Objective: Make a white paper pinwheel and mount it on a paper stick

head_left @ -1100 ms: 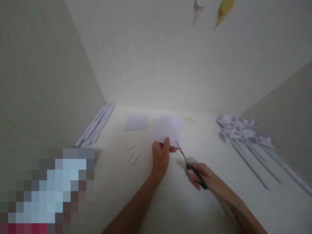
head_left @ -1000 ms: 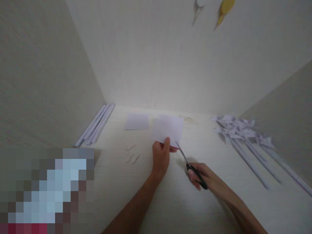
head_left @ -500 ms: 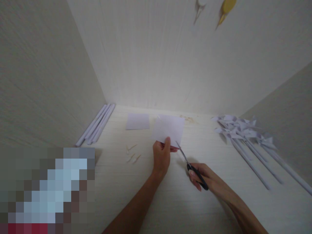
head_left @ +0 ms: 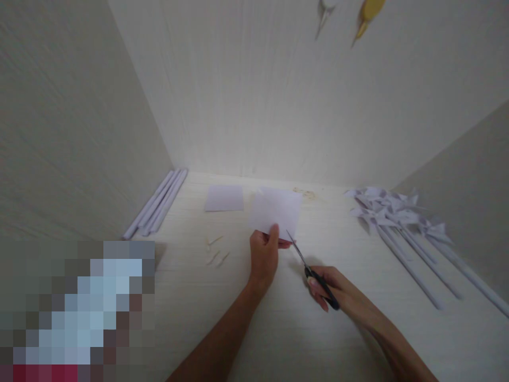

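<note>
My left hand (head_left: 263,257) pinches the near edge of a white paper sheet (head_left: 277,211) and holds it up over the pale table (head_left: 278,329). My right hand (head_left: 332,289) grips black-handled scissors (head_left: 312,271). Their blades point up-left, with the tip at the paper's lower right corner, just beside my left fingers. The blades look nearly closed.
A second white paper square (head_left: 225,198) lies flat behind. Rolled paper sticks (head_left: 157,204) lie along the left wall. Several paper pinwheels on sticks (head_left: 397,217) lie at the right. Small pale pins (head_left: 217,252) lie left of my hand. Walls enclose three sides.
Almost nothing has moved. Both hands, the paper and the scissors hold the same pose; the view has only shifted slightly.
</note>
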A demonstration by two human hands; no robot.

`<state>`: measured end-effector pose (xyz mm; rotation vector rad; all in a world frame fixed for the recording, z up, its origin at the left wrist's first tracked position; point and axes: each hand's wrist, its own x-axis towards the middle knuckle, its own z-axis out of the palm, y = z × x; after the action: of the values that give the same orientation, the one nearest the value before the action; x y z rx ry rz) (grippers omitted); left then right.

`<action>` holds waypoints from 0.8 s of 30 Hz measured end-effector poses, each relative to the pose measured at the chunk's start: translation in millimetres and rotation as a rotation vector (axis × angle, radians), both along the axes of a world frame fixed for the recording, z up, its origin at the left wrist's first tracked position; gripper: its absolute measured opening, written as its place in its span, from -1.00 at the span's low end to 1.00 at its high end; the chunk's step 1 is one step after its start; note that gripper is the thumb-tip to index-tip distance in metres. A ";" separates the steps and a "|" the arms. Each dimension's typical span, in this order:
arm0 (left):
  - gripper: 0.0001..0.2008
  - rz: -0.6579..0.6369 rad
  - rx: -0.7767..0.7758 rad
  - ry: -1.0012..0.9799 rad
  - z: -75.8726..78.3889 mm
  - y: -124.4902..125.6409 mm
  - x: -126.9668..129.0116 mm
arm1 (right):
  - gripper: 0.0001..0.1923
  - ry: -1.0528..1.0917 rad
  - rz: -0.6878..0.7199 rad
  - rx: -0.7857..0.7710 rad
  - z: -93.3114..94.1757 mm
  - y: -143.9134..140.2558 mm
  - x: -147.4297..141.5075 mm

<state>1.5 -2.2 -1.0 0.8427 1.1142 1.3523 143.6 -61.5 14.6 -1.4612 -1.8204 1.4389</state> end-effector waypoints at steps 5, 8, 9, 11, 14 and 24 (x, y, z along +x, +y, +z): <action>-0.60 0.002 -0.004 0.004 1.2 0.0 0.0 | -0.54 0.011 0.003 -0.001 -0.8 0.6 -0.1; -0.61 -0.001 -0.006 0.004 2.3 0.0 -0.2 | -0.53 0.001 0.005 -0.002 -0.6 0.7 -0.1; -0.61 -0.002 -0.005 0.000 2.5 0.0 -0.2 | -0.53 -0.005 0.004 -0.002 -0.3 0.6 -0.2; -0.62 -0.004 0.000 -0.016 2.6 0.0 -0.1 | -0.53 -0.014 0.001 -0.002 0.7 0.2 -0.4; -0.64 -0.002 0.002 -0.034 2.4 0.2 0.3 | -0.53 -0.012 0.002 0.003 2.3 -0.4 -0.5; -0.60 -0.002 0.018 -0.014 1.0 0.9 0.1 | -0.53 0.005 0.006 -0.007 1.9 -0.9 0.7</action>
<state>1.6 -1.4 0.0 0.8455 1.0917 1.3667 144.3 -62.4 16.5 -1.4556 -1.8206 1.4512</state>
